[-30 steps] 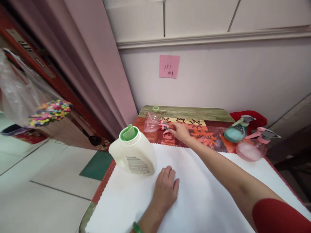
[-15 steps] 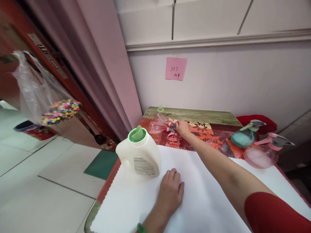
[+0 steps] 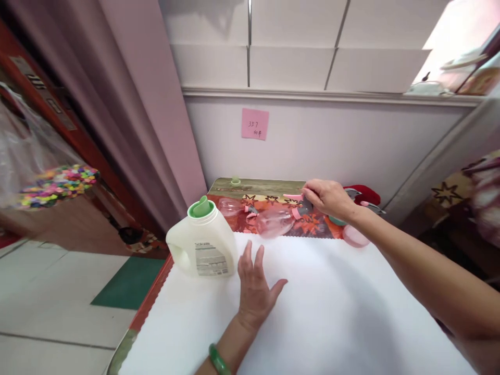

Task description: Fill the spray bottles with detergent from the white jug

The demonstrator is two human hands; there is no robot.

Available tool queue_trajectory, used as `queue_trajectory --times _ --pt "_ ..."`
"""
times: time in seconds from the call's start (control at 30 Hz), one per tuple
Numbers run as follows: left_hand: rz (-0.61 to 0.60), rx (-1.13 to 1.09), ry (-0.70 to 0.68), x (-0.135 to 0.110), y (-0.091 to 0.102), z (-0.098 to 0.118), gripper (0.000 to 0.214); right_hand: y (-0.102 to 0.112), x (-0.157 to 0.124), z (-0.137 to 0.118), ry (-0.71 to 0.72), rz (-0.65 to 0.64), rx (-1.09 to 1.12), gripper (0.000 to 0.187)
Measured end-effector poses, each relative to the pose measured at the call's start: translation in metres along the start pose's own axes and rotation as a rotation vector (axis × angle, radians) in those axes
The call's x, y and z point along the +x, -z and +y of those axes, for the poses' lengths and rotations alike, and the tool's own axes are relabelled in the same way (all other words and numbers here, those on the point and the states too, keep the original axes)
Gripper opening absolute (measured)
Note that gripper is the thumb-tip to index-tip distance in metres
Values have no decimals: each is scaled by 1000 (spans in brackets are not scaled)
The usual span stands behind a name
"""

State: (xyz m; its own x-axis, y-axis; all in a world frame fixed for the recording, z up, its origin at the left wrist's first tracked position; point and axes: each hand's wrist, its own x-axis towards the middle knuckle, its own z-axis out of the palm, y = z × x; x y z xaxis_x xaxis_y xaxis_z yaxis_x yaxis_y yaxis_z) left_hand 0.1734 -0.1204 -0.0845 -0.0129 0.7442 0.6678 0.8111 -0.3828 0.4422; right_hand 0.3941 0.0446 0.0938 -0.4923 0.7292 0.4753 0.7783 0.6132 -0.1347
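Observation:
My right hand (image 3: 326, 198) is closed round the grey and pink head of a clear pink spray bottle (image 3: 275, 221), which is tilted on its side above the back of the table. My left hand (image 3: 255, 289) is over the white mat (image 3: 312, 291) with fingers spread and nothing in it. Just left of it stands a cream detergent jug (image 3: 213, 245), upright, its green cap (image 3: 202, 207) on top. Another pink spray bottle (image 3: 231, 207) lies behind the jug, its sprayer pointing right.
A small green cap (image 3: 235, 180) sits at the table's back edge. Partly behind my right arm are a green spray bottle (image 3: 337, 221) and a pink one (image 3: 354, 237). A bag of colourful pieces (image 3: 58, 186) hangs at left.
My right hand has lifted a pink spray bottle from the back of the table and moved right with it. My left hand's fingers have spread. The view has swung right.

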Motion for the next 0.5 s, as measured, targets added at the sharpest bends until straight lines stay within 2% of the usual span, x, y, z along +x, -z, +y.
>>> queue_trajectory --times 0.1,0.17,0.23,0.3,0.37,0.4,0.43,0.5 --pt "100 -49 -33 24 6 24 113 28 -14 -17 31 -101 173 37" --pt "55 -181 -34 34 6 32 112 37 -22 -28 -14 -135 344 41" --pt "-16 -313 -13 36 7 36 99 35 -34 -34 -121 -117 593 41" --pt "-24 -364 30 34 10 38 87 21 -51 -39 -286 -19 914 37" --pt "40 -349 87 29 15 39 85 -4 -74 -46 -491 150 1223 31" --pt "75 -335 109 28 18 40 86 -18 -87 -53 -600 263 1306 30" --pt "101 -317 113 26 21 40 89 -31 -100 -62 -666 319 1370 38" --pt "127 -252 45 25 28 40 90 -53 -122 -86 -666 246 1574 48"
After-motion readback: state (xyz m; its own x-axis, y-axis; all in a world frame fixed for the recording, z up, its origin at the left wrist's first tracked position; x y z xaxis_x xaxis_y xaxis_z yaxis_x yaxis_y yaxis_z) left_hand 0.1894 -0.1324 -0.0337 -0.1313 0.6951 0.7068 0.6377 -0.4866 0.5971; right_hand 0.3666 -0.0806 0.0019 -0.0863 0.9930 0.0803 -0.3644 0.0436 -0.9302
